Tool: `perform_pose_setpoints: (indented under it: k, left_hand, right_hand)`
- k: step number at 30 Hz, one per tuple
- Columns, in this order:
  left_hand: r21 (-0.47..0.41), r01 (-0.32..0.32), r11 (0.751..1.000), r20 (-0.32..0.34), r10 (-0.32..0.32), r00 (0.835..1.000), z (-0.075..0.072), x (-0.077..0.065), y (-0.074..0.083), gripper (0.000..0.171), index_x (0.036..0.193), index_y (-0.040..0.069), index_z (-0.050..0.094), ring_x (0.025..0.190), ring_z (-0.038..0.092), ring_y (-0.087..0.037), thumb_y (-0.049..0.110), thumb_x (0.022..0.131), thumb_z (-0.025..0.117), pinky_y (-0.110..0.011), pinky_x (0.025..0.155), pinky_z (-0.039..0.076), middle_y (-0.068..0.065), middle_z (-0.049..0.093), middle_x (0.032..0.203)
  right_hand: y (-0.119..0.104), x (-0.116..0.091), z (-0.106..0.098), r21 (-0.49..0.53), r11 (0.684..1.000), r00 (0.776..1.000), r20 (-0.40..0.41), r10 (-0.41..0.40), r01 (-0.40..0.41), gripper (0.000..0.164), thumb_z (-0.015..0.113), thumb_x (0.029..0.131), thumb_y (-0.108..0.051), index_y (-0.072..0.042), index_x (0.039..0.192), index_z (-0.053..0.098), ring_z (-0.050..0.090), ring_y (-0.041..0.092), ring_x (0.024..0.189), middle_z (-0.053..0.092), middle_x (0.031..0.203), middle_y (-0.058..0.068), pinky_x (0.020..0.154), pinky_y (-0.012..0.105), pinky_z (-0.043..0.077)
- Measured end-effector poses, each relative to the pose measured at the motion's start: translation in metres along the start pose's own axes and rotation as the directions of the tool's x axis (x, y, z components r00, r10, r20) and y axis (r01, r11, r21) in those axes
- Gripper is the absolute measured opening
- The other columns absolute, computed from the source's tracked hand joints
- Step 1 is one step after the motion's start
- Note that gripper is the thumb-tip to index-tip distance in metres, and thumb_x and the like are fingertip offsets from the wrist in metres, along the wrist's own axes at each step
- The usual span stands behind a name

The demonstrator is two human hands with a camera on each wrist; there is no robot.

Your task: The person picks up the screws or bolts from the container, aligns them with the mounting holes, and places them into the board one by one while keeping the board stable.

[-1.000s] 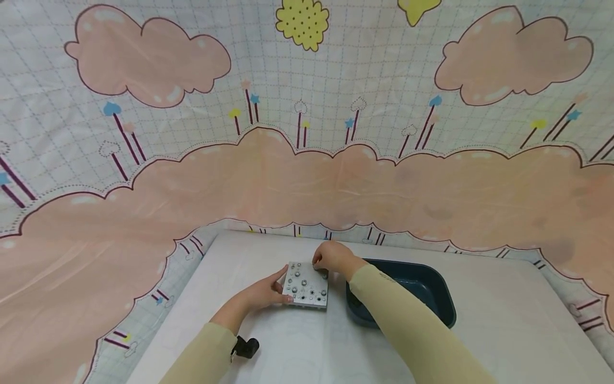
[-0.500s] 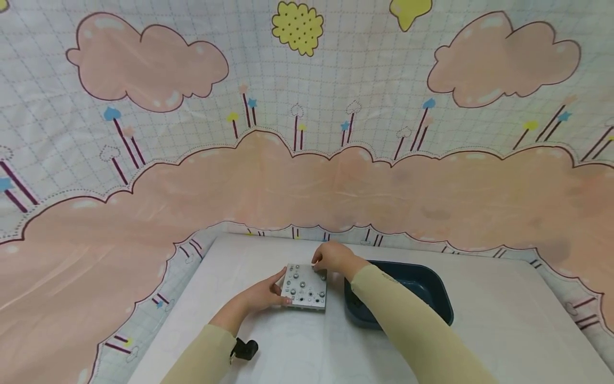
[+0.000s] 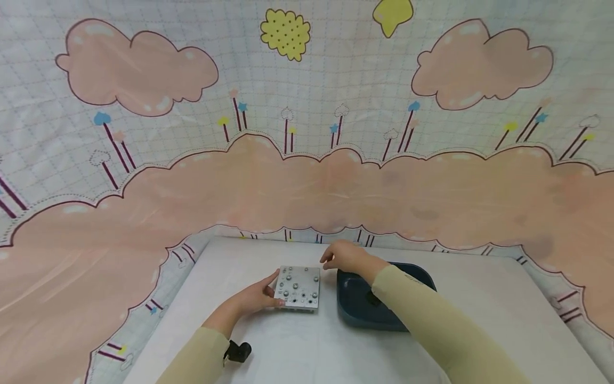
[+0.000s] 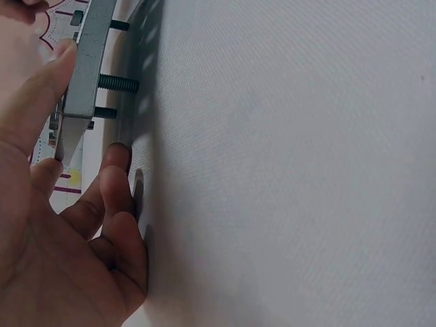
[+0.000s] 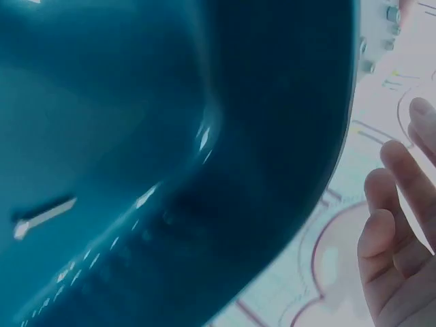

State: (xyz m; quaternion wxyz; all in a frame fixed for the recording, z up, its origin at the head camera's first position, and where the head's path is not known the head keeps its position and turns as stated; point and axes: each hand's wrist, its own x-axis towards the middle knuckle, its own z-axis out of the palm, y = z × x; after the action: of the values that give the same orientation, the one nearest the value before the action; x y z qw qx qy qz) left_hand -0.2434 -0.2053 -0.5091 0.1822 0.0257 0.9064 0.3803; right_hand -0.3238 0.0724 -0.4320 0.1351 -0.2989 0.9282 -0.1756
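Note:
A square silver metal plate [image 3: 306, 276] with several bolts in it sits raised above the table. In the left wrist view, threaded bolt shanks [image 4: 118, 83] stick out from the underside of the plate [image 4: 92, 65]. My left hand [image 3: 254, 297] grips the plate's left side, thumb on one edge and a finger at another. My right hand [image 3: 349, 257] is just right of the plate, over the far left rim of a dark blue tray [image 3: 350, 314]. Its fingers [image 5: 398, 160] are loosely bent, and nothing shows between them. One bolt [image 5: 44, 218] lies inside the tray.
A white cloth covers the table [image 3: 268, 341]. A patterned curtain [image 3: 307, 186] hangs behind it. A small black device [image 3: 238, 352] is at my left wrist. My right sleeve [image 3: 431, 314] crosses over the tray.
My right hand has left the plate's far right corner and moved right to the tray's edge. The left hand keeps its grip on the plate. The head view has shifted slightly.

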Motion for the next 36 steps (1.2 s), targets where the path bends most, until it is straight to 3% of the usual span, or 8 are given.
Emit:
perform_pose_setpoints:
  k: [8,14,18,28,36]
  left_hand:
    - [-0.005,0.0,1.0,0.004,0.0,1.0,-0.004,0.001,-0.007,0.102,0.159,0.025,0.024,0.092,0.052,-0.021,0.043,0.078,0.083,-0.047,0.089,0.041,-0.003,0.059,0.103]
    - [-0.005,0.002,1.0,0.002,-0.002,1.0,-0.005,0.0,-0.009,0.101,0.159,0.024,0.024,0.091,0.052,-0.02,0.04,0.078,0.083,-0.046,0.088,0.04,-0.002,0.059,0.101]
    - [-0.018,0.0,1.0,0.008,0.001,1.0,-0.004,-0.001,-0.009,0.102,0.159,0.023,0.023,0.09,0.053,-0.02,0.038,0.079,0.084,-0.046,0.089,0.04,-0.002,0.059,0.1]
    - [-0.025,-0.003,1.0,0.013,0.003,1.0,-0.003,-0.001,-0.008,0.101,0.159,0.023,0.023,0.091,0.053,-0.02,0.038,0.079,0.084,-0.047,0.089,0.041,-0.003,0.058,0.101]
    - [-0.021,-0.004,1.0,0.02,0.005,1.0,-0.002,-0.001,-0.002,0.101,0.159,0.024,0.024,0.091,0.053,-0.021,0.038,0.079,0.084,-0.047,0.09,0.04,-0.003,0.059,0.102]
  right_hand:
    - [0.036,-0.036,-0.014,-0.05,0.997,0.997,-0.043,-0.058,0.056,0.018,0.074,0.09,-0.023,-0.016,0.106,0.079,0.063,0.011,0.089,0.07,0.096,-0.007,0.08,0.033,0.052]
    - [0.068,-0.066,-0.012,-0.084,0.99,0.992,-0.033,-0.118,0.115,0.018,0.074,0.09,-0.019,-0.01,0.105,0.079,0.064,0.011,0.086,0.07,0.095,-0.005,0.076,0.031,0.052]
    - [0.076,-0.079,-0.009,-0.084,0.989,0.992,-0.017,-0.123,0.121,0.017,0.074,0.089,-0.018,-0.009,0.103,0.079,0.063,0.011,0.084,0.07,0.093,-0.005,0.076,0.031,0.052]
    - [0.088,-0.077,0.008,-0.053,0.999,0.996,0.087,0.01,-0.006,0.015,0.076,0.088,-0.014,-0.013,0.103,0.077,0.06,0.012,0.088,0.068,0.096,-0.006,0.083,0.038,0.051]
    - [0.095,-0.076,0.013,-0.122,0.993,0.988,0.149,0.029,-0.011,0.015,0.07,0.091,-0.008,-0.018,0.099,0.078,0.063,0.012,0.089,0.068,0.095,-0.008,0.085,0.037,0.051]
